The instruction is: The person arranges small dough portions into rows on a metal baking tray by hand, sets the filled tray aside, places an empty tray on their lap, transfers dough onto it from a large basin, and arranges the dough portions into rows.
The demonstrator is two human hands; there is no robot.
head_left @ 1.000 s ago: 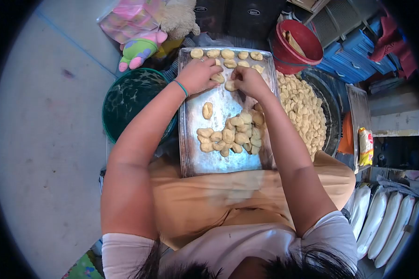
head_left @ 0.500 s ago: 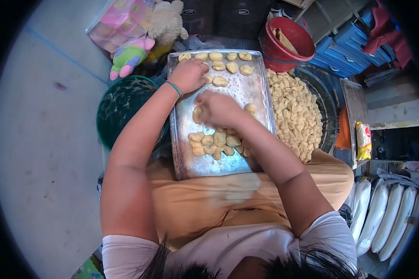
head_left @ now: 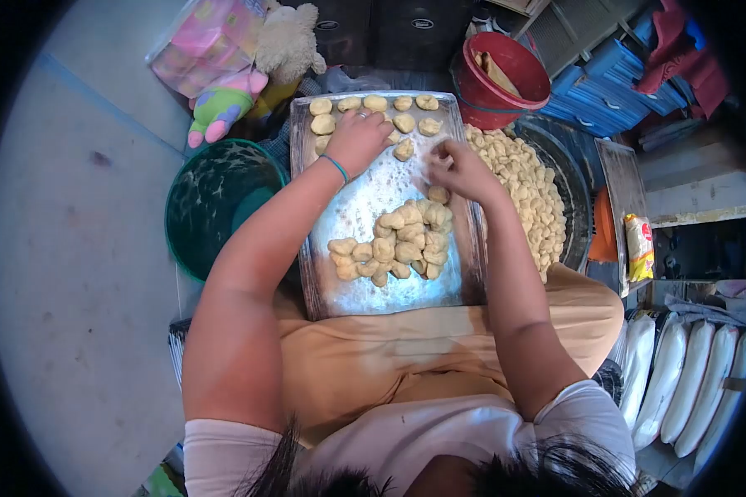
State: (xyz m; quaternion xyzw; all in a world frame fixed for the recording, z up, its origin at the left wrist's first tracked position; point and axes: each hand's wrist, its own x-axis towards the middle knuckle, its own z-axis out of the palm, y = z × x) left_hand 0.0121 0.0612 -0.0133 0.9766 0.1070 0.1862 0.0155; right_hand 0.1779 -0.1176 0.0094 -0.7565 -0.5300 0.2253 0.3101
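A metal baking tray point(head_left: 360, 199) rests across my lap, with rows of flattened round dough pieces point(head_left: 375, 103) along its far end. My left hand point(head_left: 360, 142) is over those rows, its fingers bent down onto a dough piece point(head_left: 393, 137) that they partly hide. Over the tray's right side is my right hand point(head_left: 462, 170). Its fingertips are curled and smeared by motion, so anything in them is hard to make out. One dough piece point(head_left: 438, 195) lies just below it. Nearer my lap, a heap of dough lumps point(head_left: 408, 234) sits on the tray.
A wide dark basin point(head_left: 578, 186) right of the tray holds a big pile of dough lumps point(head_left: 530, 195). Behind it stands a red bucket point(head_left: 481, 108). A green bucket point(head_left: 178, 207) is on the left, near stuffed toys point(head_left: 290, 41). A yellow-and-white packet point(head_left: 639, 248) lies at right.
My right hand has moved right and away from me, off the middle of the tray. My left hand has shifted slightly right. More dough pieces at the far left now show.
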